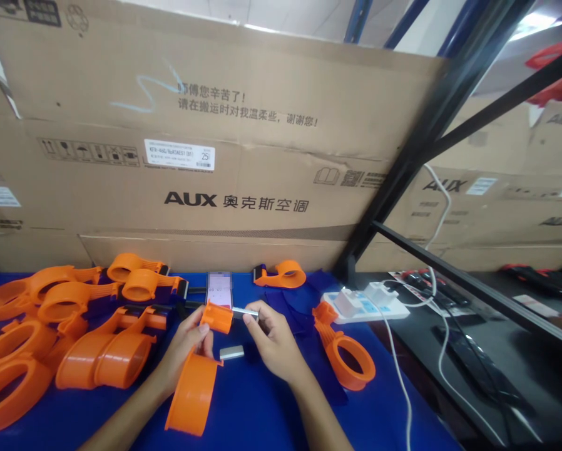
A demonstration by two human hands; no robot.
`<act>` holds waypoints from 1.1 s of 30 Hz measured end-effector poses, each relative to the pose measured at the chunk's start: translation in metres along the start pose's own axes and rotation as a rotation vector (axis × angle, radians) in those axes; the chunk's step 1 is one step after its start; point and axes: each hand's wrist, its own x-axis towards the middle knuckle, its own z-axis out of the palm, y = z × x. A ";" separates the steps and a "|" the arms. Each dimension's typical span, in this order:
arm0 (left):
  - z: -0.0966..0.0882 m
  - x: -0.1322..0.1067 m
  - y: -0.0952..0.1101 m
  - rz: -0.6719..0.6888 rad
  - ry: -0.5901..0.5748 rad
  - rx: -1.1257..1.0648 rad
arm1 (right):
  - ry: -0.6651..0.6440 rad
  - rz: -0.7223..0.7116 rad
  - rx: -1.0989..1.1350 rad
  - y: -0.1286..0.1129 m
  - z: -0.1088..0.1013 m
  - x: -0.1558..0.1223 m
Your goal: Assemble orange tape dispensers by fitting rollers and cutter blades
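My left hand (189,344) is closed around the neck of an orange tape dispenser (194,391), whose wide ring hangs down toward me. Between the thumb and fingers of my right hand (274,338) is a serrated metal blade (244,312), its left end close to the dispenser's upper head; whether they touch I cannot tell. On the blue table surface (257,407) just below lies a small grey metal piece (231,352). Behind my hands a phone (219,289) with a lit screen stands against the carton.
Several orange tape dispensers (126,360) crowd the left side. One dispenser with a black end (285,274) lies at the back, and another dispenser (351,361) at the right. A white power strip (363,304) with plugs and cables sits beside a black rack post (403,169). A large carton (262,156) walls the back.
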 end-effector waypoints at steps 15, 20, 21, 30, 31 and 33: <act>0.015 -0.004 0.001 0.071 0.155 0.167 | 0.335 -0.052 0.016 0.009 0.009 0.002; 0.012 -0.004 0.000 0.081 0.138 0.187 | 0.296 -0.049 0.043 0.011 0.009 0.002; 0.011 -0.003 -0.001 0.079 0.133 0.201 | 0.282 -0.045 0.049 0.011 0.009 0.001; 0.009 -0.002 -0.008 0.032 0.070 0.341 | 0.090 -0.052 0.115 0.005 0.010 -0.003; 0.009 -0.002 -0.007 0.038 0.067 0.343 | 0.081 -0.061 0.092 0.006 0.010 -0.003; 0.009 -0.001 -0.007 0.054 0.072 0.335 | 0.102 -0.078 -0.029 0.008 0.008 -0.002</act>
